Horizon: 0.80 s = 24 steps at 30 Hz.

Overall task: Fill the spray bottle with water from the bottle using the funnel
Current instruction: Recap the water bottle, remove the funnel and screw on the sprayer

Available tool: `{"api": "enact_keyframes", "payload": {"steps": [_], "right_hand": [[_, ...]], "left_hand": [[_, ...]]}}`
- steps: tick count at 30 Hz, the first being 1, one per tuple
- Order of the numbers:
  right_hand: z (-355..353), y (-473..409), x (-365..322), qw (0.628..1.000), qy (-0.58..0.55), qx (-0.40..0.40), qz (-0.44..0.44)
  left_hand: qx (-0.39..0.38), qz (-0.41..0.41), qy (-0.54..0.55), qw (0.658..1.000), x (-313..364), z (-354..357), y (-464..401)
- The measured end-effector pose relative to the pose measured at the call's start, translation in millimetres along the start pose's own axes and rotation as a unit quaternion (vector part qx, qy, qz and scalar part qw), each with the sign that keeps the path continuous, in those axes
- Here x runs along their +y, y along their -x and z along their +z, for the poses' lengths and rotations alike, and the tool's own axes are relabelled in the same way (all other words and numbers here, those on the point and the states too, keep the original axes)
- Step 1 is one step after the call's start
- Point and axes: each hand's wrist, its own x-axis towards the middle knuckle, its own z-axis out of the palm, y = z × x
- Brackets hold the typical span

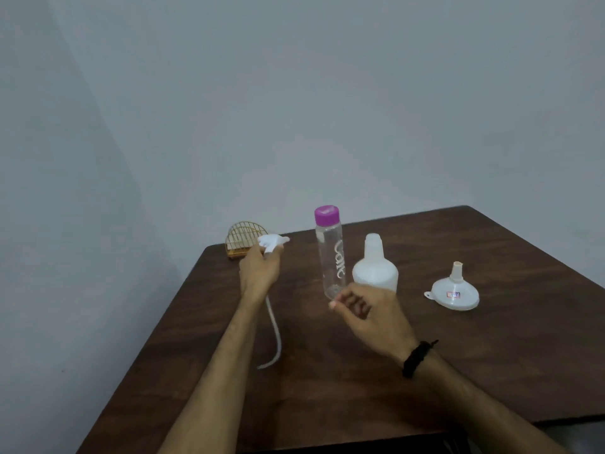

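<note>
The white spray bottle body stands uncapped in the middle of the dark wooden table. Its white spray head is gripped in my left hand at the far left, with the dip tube trailing toward me. A clear water bottle with a purple cap stands upright between my hands. My right hand hovers with loosely curled fingers just in front of the spray bottle body, holding nothing. A white funnel lies upside down, spout up, to the right.
A small golden wire holder stands at the table's far left corner, behind my left hand. A plain grey wall rises behind the table. My right wrist carries a black band.
</note>
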Motion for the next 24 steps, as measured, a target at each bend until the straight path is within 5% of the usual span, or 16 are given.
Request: {"api": "enact_keyframes", "payload": {"steps": [4, 6, 14, 18, 24], "right_hand": [[30.1, 0.0, -24.1, 0.975, -0.054, -0.209, 0.048], [44.0, 0.2, -37.3, 0.971, -0.096, -0.215, 0.035], [11.9, -20.1, -45.8, 0.976, -0.199, 0.018, 0.090], [-37.4, -41.3, -28.2, 0.973, -0.149, 0.138, 0.107], [-87.9, -73.4, -0.3, 0.962, -0.108, 0.202, 0.150]], "left_hand": [[0.049, 0.015, 0.129, 0.990, 37.7, -12.3, 3.8], [0.064, 0.009, 0.189, 0.980, 55.4, -15.8, 7.4], [0.016, 0.050, 0.340, 0.939, 112.5, -32.0, 24.3], [-0.047, 0.107, 0.367, 0.923, 150.6, -30.7, 32.1], [-0.087, 0.154, 0.390, 0.904, 193.8, -6.3, 43.4]]}}
